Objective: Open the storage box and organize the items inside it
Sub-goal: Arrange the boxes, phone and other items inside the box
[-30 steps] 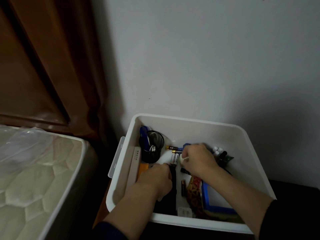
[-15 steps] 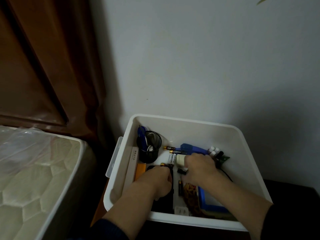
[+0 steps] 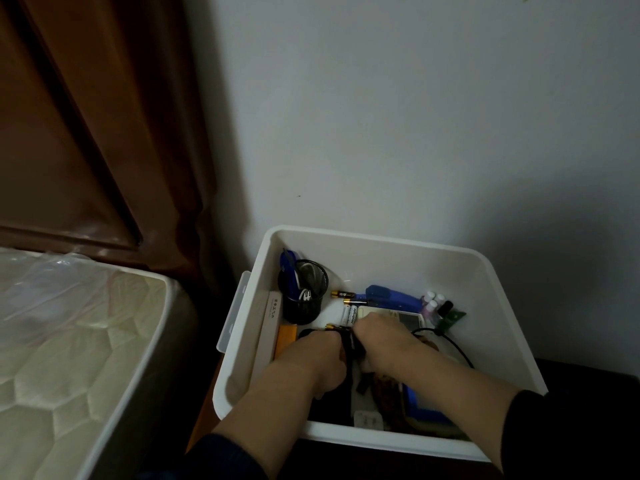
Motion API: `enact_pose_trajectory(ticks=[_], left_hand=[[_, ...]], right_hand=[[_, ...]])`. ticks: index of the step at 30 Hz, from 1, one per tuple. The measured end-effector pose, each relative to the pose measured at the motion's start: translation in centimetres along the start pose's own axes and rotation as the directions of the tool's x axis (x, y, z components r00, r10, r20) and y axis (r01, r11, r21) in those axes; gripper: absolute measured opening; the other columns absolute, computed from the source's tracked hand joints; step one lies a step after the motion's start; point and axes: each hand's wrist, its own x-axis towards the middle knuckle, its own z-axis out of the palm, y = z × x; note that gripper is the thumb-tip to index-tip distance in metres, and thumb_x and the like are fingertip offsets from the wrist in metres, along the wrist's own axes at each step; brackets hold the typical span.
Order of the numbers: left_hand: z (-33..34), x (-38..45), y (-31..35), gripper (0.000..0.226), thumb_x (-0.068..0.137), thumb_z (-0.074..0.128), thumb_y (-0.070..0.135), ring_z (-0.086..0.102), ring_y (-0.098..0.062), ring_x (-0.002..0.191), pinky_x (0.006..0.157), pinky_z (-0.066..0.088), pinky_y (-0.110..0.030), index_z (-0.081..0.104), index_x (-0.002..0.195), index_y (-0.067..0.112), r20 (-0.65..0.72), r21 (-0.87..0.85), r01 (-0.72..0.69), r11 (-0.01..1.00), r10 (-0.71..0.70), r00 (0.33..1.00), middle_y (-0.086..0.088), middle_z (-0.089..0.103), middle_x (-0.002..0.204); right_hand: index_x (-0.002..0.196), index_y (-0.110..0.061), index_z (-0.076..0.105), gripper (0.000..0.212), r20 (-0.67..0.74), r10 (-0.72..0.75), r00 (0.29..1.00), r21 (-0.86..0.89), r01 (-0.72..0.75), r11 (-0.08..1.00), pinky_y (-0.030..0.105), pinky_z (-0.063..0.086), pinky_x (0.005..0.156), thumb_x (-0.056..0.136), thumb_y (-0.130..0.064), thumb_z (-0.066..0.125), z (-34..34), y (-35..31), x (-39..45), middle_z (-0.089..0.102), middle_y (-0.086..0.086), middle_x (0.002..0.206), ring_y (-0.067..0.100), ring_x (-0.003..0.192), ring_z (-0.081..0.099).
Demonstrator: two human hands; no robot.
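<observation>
The white storage box stands open, without a lid, against the wall. Both my hands are inside it, close together. My left hand grips a dark battery bundle whose gold tip sticks out above its fingers. My right hand has its fingers curled down on the same dark bundle. Behind the hands lie two loose black batteries, white batteries, a blue stapler and a white device. A black mesh pen cup stands in the back left corner.
Small bottles and a black cable lie at the box's right side. A beige flat case leans on its left wall. A blue-framed board lies at the front right. A mattress is close on the left.
My right hand has moved from the back of the box toward the left hand and now meets it. The stapler and white device behind it are uncovered.
</observation>
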Motion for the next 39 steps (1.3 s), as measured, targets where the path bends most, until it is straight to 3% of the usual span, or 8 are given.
enact_pose_trajectory(ticks=[4, 8, 11, 15, 21, 30, 34, 39], left_hand=[[-0.2, -0.1, -0.3, 0.033, 0.101, 0.055, 0.014, 0.063, -0.027, 0.120, 0.089, 0.051, -0.031, 0.059, 0.134, 0.011, -0.066, 0.002, 0.030, 1.000, -0.030, 0.997, -0.011, 0.060, 0.135], [-0.3, 0.0, -0.3, 0.044, 0.100, 0.064, 0.025, 0.062, -0.025, 0.121, 0.096, 0.055, -0.035, 0.050, 0.140, 0.012, -0.118, -0.110, -0.009, 0.994, -0.004, 0.993, -0.011, 0.060, 0.135], [-0.2, 0.0, 0.2, 0.048, 0.096, 0.073, 0.037, 0.065, -0.016, 0.112, 0.096, 0.057, -0.035, 0.051, 0.135, 0.019, -0.155, -0.327, -0.130, 0.936, 0.082, 0.984, 0.000, 0.066, 0.124], [-0.5, -0.5, 0.7, 0.038, 0.099, 0.072, 0.035, 0.067, -0.006, 0.109, 0.098, 0.058, -0.033, 0.058, 0.133, 0.025, -0.247, -0.486, -0.287, 0.825, 0.185, 0.951, 0.007, 0.071, 0.118], [-1.0, -0.7, 0.6, 0.030, 0.106, 0.060, 0.017, 0.073, -0.018, 0.099, 0.078, 0.066, -0.033, 0.062, 0.136, 0.017, -0.297, -0.502, -0.305, 0.810, 0.169, 0.940, -0.005, 0.072, 0.114], [-1.4, -1.7, 1.0, 0.029, 0.104, 0.060, 0.014, 0.072, -0.003, 0.095, 0.083, 0.060, -0.027, 0.065, 0.130, 0.025, -0.557, -0.337, -0.387, 0.858, 0.150, 0.817, 0.006, 0.076, 0.106], [-4.3, -3.6, 0.4, 0.052, 0.099, 0.048, 0.001, 0.065, -0.004, 0.090, 0.076, 0.053, -0.022, 0.051, 0.135, 0.040, -0.736, -0.289, -0.433, 0.854, 0.091, 0.671, 0.008, 0.067, 0.098], [-7.1, -5.0, -1.5, 0.040, 0.096, 0.045, -0.010, 0.053, -0.008, 0.094, 0.084, 0.050, -0.026, 0.057, 0.108, 0.025, -0.892, -0.197, -0.407, 0.892, 0.010, 0.452, 0.004, 0.054, 0.104]], right_hand=[[0.119, -0.012, 0.071, 0.031, 0.041, 0.114, 0.993, 0.222, -0.120, 0.968, 0.036, 0.056, 0.101, 0.090, -0.022, 0.077, -0.6, 0.8, -0.1, 0.071, 0.008, 0.117, 0.025, 0.109, 0.069], [0.102, -0.015, 0.082, 0.015, -0.150, 0.173, 0.973, 0.526, -0.070, 0.848, 0.026, 0.059, 0.089, 0.088, -0.020, 0.080, -0.7, 2.3, -0.9, 0.079, 0.001, 0.100, 0.016, 0.095, 0.075], [0.097, -0.015, 0.082, 0.014, -0.086, 0.216, 0.973, 0.903, -0.016, 0.430, 0.035, 0.064, 0.090, 0.084, -0.016, 0.086, -0.3, 2.9, -1.5, 0.082, 0.004, 0.094, 0.021, 0.092, 0.078], [0.101, -0.013, 0.084, 0.011, 0.045, 0.051, 0.998, 0.998, -0.043, -0.040, 0.038, 0.065, 0.084, 0.091, -0.016, 0.082, 0.0, 2.1, -2.1, 0.081, 0.015, 0.103, 0.026, 0.098, 0.079], [0.111, -0.003, 0.078, 0.035, 0.033, 0.061, 0.998, 0.958, -0.014, -0.286, 0.038, 0.065, 0.078, 0.093, -0.033, 0.079, -0.1, 1.3, -2.8, 0.079, 0.021, 0.103, 0.033, 0.100, 0.079], [0.101, -0.007, 0.078, 0.042, -0.132, 0.183, 0.974, 0.982, 0.154, -0.111, 0.041, 0.065, 0.076, 0.097, -0.048, 0.071, -0.4, 1.9, -2.3, 0.081, 0.014, 0.095, 0.030, 0.089, 0.080], [0.093, -0.028, 0.080, 0.014, -0.468, 0.307, 0.829, 0.781, 0.226, 0.581, 0.032, 0.060, 0.074, 0.099, -0.036, 0.070, -0.9, 2.5, -0.8, 0.079, -0.011, 0.089, 0.005, 0.086, 0.073], [0.112, -0.026, 0.073, 0.018, -0.559, 0.069, 0.826, 0.149, 0.018, 0.989, 0.035, 0.042, 0.095, 0.100, -0.027, 0.060, -1.0, 1.3, 1.7, 0.073, -0.003, 0.108, 0.023, 0.112, 0.059]])
